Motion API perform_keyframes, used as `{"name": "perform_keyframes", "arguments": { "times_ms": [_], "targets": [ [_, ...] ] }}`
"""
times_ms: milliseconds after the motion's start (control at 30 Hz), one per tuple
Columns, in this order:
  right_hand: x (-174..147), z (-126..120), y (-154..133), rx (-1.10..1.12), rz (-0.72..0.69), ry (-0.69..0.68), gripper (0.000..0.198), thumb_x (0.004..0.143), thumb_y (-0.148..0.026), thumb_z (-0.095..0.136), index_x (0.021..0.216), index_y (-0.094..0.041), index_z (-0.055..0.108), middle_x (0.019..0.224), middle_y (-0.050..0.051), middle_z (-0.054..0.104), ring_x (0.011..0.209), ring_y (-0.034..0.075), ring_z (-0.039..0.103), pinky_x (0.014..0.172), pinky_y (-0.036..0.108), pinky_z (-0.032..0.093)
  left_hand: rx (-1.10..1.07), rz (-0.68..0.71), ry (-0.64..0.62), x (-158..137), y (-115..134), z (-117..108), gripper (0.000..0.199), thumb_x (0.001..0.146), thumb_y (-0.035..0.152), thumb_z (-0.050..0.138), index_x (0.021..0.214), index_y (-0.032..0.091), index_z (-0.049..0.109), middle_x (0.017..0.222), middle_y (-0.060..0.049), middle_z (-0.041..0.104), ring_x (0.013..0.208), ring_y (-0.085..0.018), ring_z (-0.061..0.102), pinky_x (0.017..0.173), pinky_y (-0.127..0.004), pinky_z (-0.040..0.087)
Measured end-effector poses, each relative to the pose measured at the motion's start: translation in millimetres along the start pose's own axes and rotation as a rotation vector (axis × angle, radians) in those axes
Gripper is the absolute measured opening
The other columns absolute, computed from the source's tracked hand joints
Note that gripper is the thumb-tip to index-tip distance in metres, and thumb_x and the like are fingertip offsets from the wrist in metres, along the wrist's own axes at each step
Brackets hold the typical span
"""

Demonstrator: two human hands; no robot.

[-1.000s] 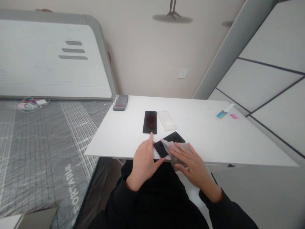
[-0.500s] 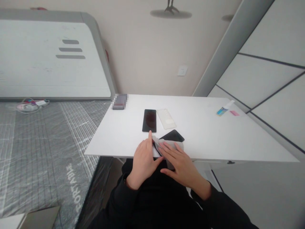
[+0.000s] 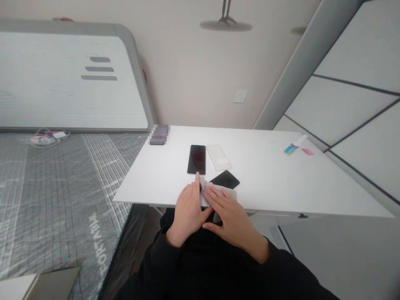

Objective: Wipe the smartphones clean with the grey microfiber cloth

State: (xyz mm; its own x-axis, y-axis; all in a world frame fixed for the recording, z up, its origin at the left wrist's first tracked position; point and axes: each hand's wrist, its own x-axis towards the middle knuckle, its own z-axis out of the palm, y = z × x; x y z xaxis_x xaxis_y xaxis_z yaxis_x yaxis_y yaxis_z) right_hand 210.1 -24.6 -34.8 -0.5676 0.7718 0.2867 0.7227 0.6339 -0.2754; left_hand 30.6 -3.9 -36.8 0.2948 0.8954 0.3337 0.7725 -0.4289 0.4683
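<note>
- The right hand [image 3: 229, 214] lies flat, fingers extended and thumb held apart, over a pale grey cloth [image 3: 231, 193]; whether any finger pinches the fabric, I cannot tell.
- The left hand [image 3: 189, 210] is beside it, thumb spread wide from the forefinger (its palm faces away, so whether it grips anything is hidden).
- Beneath the cloth is a dark phone [image 3: 226, 179], set at a slant near the front edge of the white table [image 3: 268, 175]; its far end shows, while cloth and hands cover most of the rest.
- Just beyond the left forefinger's tip lies a black-screened device [image 3: 196, 159]; contact between them is unclear.
- Close to that device's right side is a translucent case [image 3: 218, 157].
- Toward the table's far left corner sits a pixelated dark object [image 3: 159, 134].
- Well off to the right are a bottle with a blue label [image 3: 293, 147] and, near it, a small pink item [image 3: 308, 151].
</note>
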Motion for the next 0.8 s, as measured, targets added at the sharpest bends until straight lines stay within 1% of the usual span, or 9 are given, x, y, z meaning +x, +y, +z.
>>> {"name": "perform_keyframes", "arguments": {
  "times_ms": [67, 167, 233, 333, 433, 533, 667, 733, 800],
  "targets": [
    [-15, -6, 1, 0.015, -0.016, -0.007, 0.069, 0.101, -0.061, 0.046, 0.153, -0.016, 0.044, 0.157, 0.013, 0.047, 0.147, 0.029, 0.043, 0.12, 0.057, 0.038, 0.0, 0.001, 0.004, 0, 1, 0, 0.117, 0.079, 0.032, 0.079, 0.16, 0.018, -0.005, 0.12, -0.014, 0.064, 0.112, -0.034, 0.063, 0.097, -0.051, 0.053],
    [-34, -17, 27, -0.027, 0.066, 0.046, 0.052, 0.106, -0.049, 0.04, 0.15, -0.023, 0.049, 0.153, 0.008, 0.053, 0.144, 0.027, 0.048, 0.118, 0.059, 0.039, -0.033, 0.023, 0.012, 0, 4, -1, 0.116, 0.08, 0.035, 0.08, 0.161, 0.021, -0.003, 0.121, -0.012, 0.064, 0.111, -0.033, 0.063, 0.098, -0.051, 0.052],
    [-34, -19, 48, -0.087, 0.153, 0.111, 0.049, 0.108, -0.046, 0.035, 0.149, -0.024, 0.051, 0.151, 0.008, 0.055, 0.142, 0.028, 0.051, 0.117, 0.06, 0.04, -0.048, 0.033, 0.017, 0, 5, -2, 0.115, 0.081, 0.035, 0.08, 0.161, 0.022, -0.002, 0.12, -0.012, 0.064, 0.11, -0.033, 0.063, 0.097, -0.051, 0.052],
    [-19, -15, 64, -0.178, 0.223, 0.164, 0.056, 0.107, -0.051, 0.032, 0.149, -0.019, 0.052, 0.15, 0.013, 0.055, 0.14, 0.032, 0.052, 0.114, 0.062, 0.043, -0.056, 0.028, 0.022, 0, 5, -3, 0.116, 0.08, 0.033, 0.08, 0.161, 0.022, -0.002, 0.121, -0.012, 0.063, 0.112, -0.033, 0.062, 0.099, -0.051, 0.051],
    [-2, -6, 58, -0.202, 0.193, 0.154, 0.068, 0.103, -0.061, 0.035, 0.15, -0.013, 0.05, 0.152, 0.017, 0.052, 0.143, 0.036, 0.048, 0.114, 0.064, 0.042, -0.065, 0.011, 0.017, 0, 5, -3, 0.115, 0.081, 0.034, 0.08, 0.161, 0.022, -0.002, 0.122, -0.012, 0.063, 0.112, -0.032, 0.062, 0.099, -0.05, 0.052],
    [3, 2, 37, -0.147, 0.106, 0.118, 0.074, 0.1, -0.065, 0.041, 0.155, -0.015, 0.043, 0.156, 0.016, 0.047, 0.146, 0.035, 0.043, 0.117, 0.061, 0.04, -0.081, 0.011, 0.002, 0, 3, -3, 0.115, 0.083, 0.036, 0.079, 0.161, 0.022, -0.004, 0.122, -0.012, 0.064, 0.112, -0.032, 0.063, 0.099, -0.05, 0.052],
    [-9, 0, 16, -0.068, -0.009, 0.041, 0.078, 0.099, -0.065, 0.046, 0.161, -0.021, 0.03, 0.16, 0.012, 0.043, 0.149, 0.03, 0.038, 0.12, 0.056, 0.038, -0.079, 0.005, -0.004, -2, 1, -3, 0.121, 0.08, 0.034, 0.082, 0.161, 0.023, -0.007, 0.124, -0.013, 0.063, 0.114, -0.033, 0.063, 0.099, -0.051, 0.052],
    [-18, -5, 15, -0.053, -0.048, 0.01, 0.076, 0.1, -0.065, 0.045, 0.161, -0.023, 0.028, 0.16, 0.01, 0.044, 0.149, 0.029, 0.039, 0.119, 0.055, 0.039, -0.064, 0.0, -0.003, -2, 1, -3, 0.119, 0.081, 0.034, 0.081, 0.161, 0.023, -0.006, 0.124, -0.013, 0.064, 0.113, -0.034, 0.063, 0.097, -0.051, 0.053],
    [-28, -12, 23, -0.064, -0.056, 0.001, 0.068, 0.102, -0.061, 0.042, 0.16, -0.026, 0.032, 0.158, 0.008, 0.046, 0.148, 0.028, 0.042, 0.118, 0.056, 0.04, -0.059, 0.008, -0.002, -2, 1, -3, 0.118, 0.082, 0.034, 0.08, 0.161, 0.022, -0.007, 0.124, -0.014, 0.064, 0.114, -0.034, 0.064, 0.098, -0.051, 0.053]
  ]
}}
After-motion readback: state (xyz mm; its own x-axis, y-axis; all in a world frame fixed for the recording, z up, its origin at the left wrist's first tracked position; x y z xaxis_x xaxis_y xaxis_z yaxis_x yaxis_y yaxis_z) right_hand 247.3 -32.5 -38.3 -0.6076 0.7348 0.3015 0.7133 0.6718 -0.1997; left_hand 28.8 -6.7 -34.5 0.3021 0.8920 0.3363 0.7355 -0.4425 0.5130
